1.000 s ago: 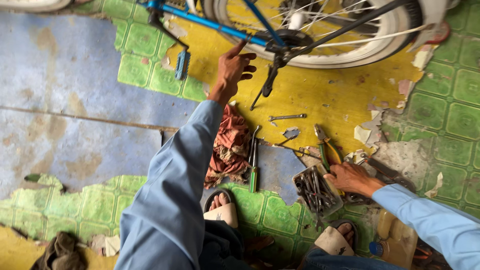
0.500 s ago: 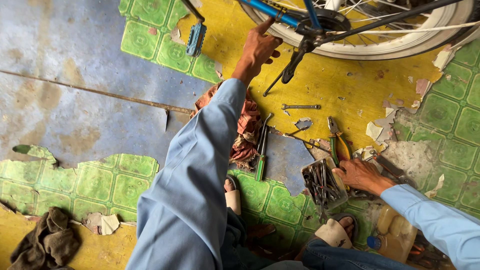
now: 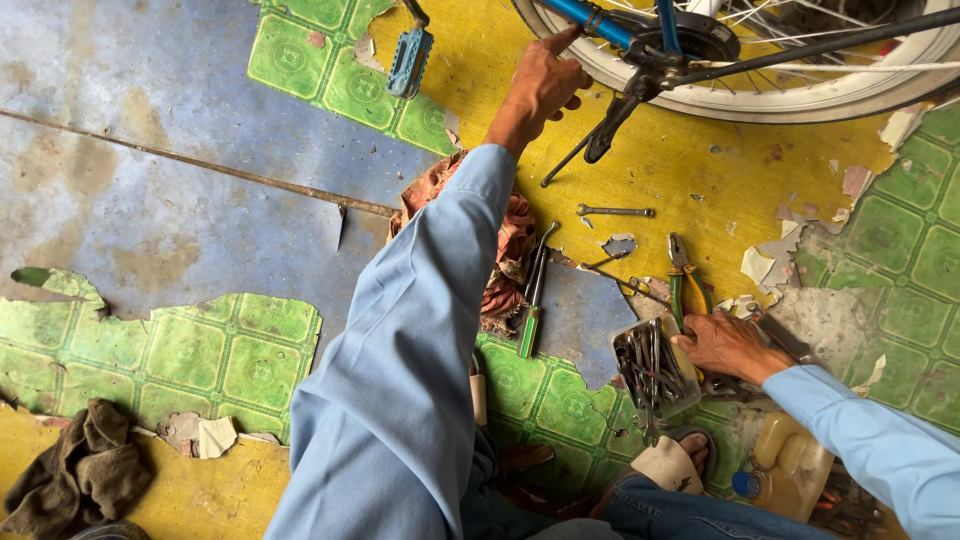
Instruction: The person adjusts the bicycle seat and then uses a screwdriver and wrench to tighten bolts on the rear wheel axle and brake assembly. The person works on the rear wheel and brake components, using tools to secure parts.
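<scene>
The blue bicycle frame tube point(image 3: 600, 20) is touched by the loosely curled, ungrasping left hand point(image 3: 545, 85), while the right hand point(image 3: 730, 345) is laid, grip released, just beside the tray of tools point(image 3: 650, 370).

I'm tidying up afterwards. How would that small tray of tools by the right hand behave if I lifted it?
The clear tray is packed with metal tools, so it probably feels heavy for its size. Its thin walls may flex under that load. The tools lie loose and several overhang the rim, so tilting would likely spill them. The right hand rests beside it.
</scene>
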